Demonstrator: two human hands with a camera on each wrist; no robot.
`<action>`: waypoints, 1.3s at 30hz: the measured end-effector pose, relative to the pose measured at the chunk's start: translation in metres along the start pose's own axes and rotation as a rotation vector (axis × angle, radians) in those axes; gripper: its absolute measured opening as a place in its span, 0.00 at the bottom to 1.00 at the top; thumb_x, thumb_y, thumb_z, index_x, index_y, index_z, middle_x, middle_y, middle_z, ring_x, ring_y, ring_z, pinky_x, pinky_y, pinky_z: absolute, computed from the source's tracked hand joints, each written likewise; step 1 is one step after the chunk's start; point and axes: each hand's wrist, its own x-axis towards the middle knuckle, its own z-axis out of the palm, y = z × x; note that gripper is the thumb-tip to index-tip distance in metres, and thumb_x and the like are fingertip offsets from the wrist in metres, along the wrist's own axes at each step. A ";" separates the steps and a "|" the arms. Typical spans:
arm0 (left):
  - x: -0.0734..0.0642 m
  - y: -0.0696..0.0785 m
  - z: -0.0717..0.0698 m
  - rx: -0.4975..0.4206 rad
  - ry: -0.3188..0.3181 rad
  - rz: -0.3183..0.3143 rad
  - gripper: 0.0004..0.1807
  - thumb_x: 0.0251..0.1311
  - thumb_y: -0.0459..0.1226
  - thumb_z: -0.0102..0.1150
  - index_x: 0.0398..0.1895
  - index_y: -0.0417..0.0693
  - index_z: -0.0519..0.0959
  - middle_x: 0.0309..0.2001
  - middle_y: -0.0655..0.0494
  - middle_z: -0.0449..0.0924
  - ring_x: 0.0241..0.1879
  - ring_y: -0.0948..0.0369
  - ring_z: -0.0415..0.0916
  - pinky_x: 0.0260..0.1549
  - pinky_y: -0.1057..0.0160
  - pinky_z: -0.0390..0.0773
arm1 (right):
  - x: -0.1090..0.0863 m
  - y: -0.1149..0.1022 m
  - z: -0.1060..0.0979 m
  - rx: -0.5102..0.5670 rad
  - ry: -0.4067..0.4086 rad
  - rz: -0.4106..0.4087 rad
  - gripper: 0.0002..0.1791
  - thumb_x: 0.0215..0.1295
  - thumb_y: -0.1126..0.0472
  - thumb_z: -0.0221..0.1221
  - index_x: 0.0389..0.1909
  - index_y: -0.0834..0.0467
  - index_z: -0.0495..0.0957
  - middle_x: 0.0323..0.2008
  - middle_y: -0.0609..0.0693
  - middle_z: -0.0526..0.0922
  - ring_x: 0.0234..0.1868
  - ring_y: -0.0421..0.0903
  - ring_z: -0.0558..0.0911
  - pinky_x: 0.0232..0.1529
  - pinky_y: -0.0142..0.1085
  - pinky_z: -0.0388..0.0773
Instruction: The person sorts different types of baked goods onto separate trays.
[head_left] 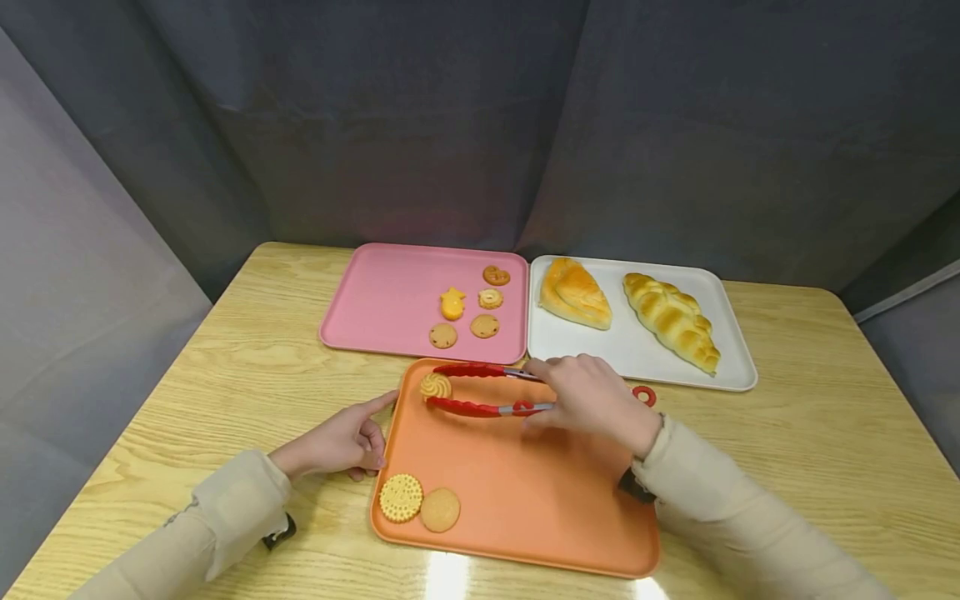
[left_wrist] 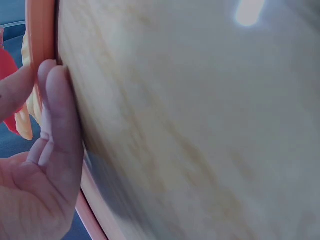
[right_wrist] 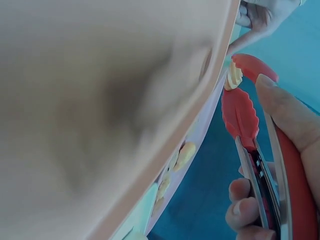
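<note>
My right hand (head_left: 596, 400) grips a pair of red-tipped metal tongs (head_left: 480, 409) over the far part of the orange tray (head_left: 525, 500). The tongs' red ends (right_wrist: 240, 112) are on either side of a round swirl cookie (head_left: 435, 386) near the tray's far left corner. At the tray's left side, my left hand (head_left: 348, 442) holds the rim, index finger stretched along it and the other fingers bent in; the left wrist view shows those fingers (left_wrist: 62, 100) against the outer edge. A dotted yellow biscuit (head_left: 401, 497) and a plain round cookie (head_left: 440, 509) lie at the near left corner.
Behind, a pink tray (head_left: 375, 300) bears several small cookies, among them a pretzel-shaped one (head_left: 496, 275). Beside it a white tray (head_left: 622, 350) carries a bread wedge (head_left: 574, 292) and a braided loaf (head_left: 670, 321). A dark curtain (head_left: 420, 125) hangs behind the wooden table (head_left: 247, 350).
</note>
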 end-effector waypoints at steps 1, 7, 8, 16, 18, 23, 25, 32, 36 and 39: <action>0.000 0.000 0.000 0.000 0.000 0.002 0.49 0.47 0.20 0.54 0.71 0.42 0.39 0.23 0.48 0.73 0.18 0.59 0.70 0.14 0.61 0.73 | 0.001 0.001 0.000 0.001 0.005 0.005 0.32 0.36 0.40 0.70 0.42 0.54 0.77 0.29 0.47 0.83 0.21 0.44 0.76 0.20 0.37 0.72; 0.001 -0.001 0.000 -0.010 0.000 0.004 0.50 0.47 0.19 0.54 0.71 0.43 0.39 0.23 0.48 0.73 0.18 0.58 0.71 0.14 0.61 0.74 | 0.008 0.009 -0.003 -0.006 0.026 0.043 0.33 0.37 0.41 0.70 0.44 0.54 0.77 0.29 0.48 0.82 0.21 0.44 0.75 0.20 0.38 0.72; 0.001 -0.001 0.000 -0.012 -0.001 0.004 0.50 0.47 0.19 0.54 0.71 0.43 0.39 0.22 0.48 0.73 0.18 0.58 0.71 0.14 0.61 0.74 | 0.009 0.011 -0.003 -0.008 0.031 0.046 0.33 0.37 0.41 0.70 0.44 0.55 0.77 0.28 0.48 0.82 0.21 0.44 0.75 0.20 0.37 0.72; 0.001 -0.001 0.000 -0.018 -0.001 0.003 0.50 0.48 0.20 0.54 0.71 0.43 0.39 0.22 0.48 0.73 0.18 0.58 0.71 0.14 0.61 0.73 | 0.022 0.021 -0.013 -0.005 0.090 0.069 0.29 0.35 0.43 0.72 0.37 0.54 0.77 0.23 0.44 0.78 0.20 0.43 0.72 0.19 0.37 0.70; 0.001 -0.001 0.000 -0.016 0.001 0.003 0.50 0.48 0.20 0.55 0.71 0.43 0.39 0.22 0.48 0.73 0.18 0.58 0.71 0.14 0.61 0.73 | 0.026 0.024 -0.015 -0.003 0.096 0.076 0.28 0.36 0.43 0.72 0.37 0.54 0.77 0.23 0.44 0.78 0.21 0.43 0.73 0.19 0.37 0.70; 0.001 -0.001 0.000 -0.011 0.003 0.000 0.49 0.48 0.20 0.54 0.71 0.43 0.39 0.23 0.47 0.73 0.18 0.58 0.71 0.14 0.61 0.74 | 0.033 0.032 -0.019 -0.004 0.111 0.082 0.29 0.36 0.43 0.72 0.36 0.55 0.75 0.19 0.44 0.75 0.20 0.44 0.71 0.18 0.38 0.69; 0.001 -0.001 0.000 -0.009 0.003 0.000 0.49 0.47 0.19 0.54 0.71 0.42 0.39 0.23 0.47 0.73 0.18 0.58 0.71 0.14 0.61 0.73 | 0.036 0.034 -0.020 -0.007 0.121 0.082 0.28 0.36 0.43 0.72 0.35 0.56 0.75 0.18 0.44 0.73 0.19 0.45 0.69 0.17 0.38 0.67; 0.000 -0.001 0.001 -0.009 0.001 0.001 0.49 0.47 0.19 0.53 0.71 0.42 0.39 0.23 0.47 0.73 0.18 0.58 0.70 0.14 0.62 0.73 | 0.048 0.043 -0.024 -0.025 0.169 0.088 0.26 0.38 0.42 0.71 0.30 0.56 0.74 0.16 0.44 0.71 0.19 0.45 0.68 0.18 0.36 0.66; 0.000 -0.001 0.001 -0.021 -0.001 -0.001 0.49 0.48 0.19 0.53 0.71 0.43 0.39 0.23 0.46 0.73 0.18 0.58 0.70 0.14 0.62 0.73 | 0.055 0.047 -0.028 -0.022 0.172 0.112 0.26 0.39 0.41 0.70 0.30 0.56 0.74 0.17 0.45 0.72 0.19 0.46 0.69 0.18 0.37 0.67; 0.000 -0.001 0.000 -0.028 -0.001 -0.003 0.49 0.48 0.19 0.53 0.71 0.43 0.39 0.23 0.46 0.73 0.18 0.58 0.70 0.14 0.62 0.73 | 0.060 0.050 -0.031 -0.019 0.154 0.144 0.27 0.40 0.40 0.69 0.31 0.56 0.74 0.18 0.47 0.74 0.18 0.46 0.69 0.19 0.37 0.68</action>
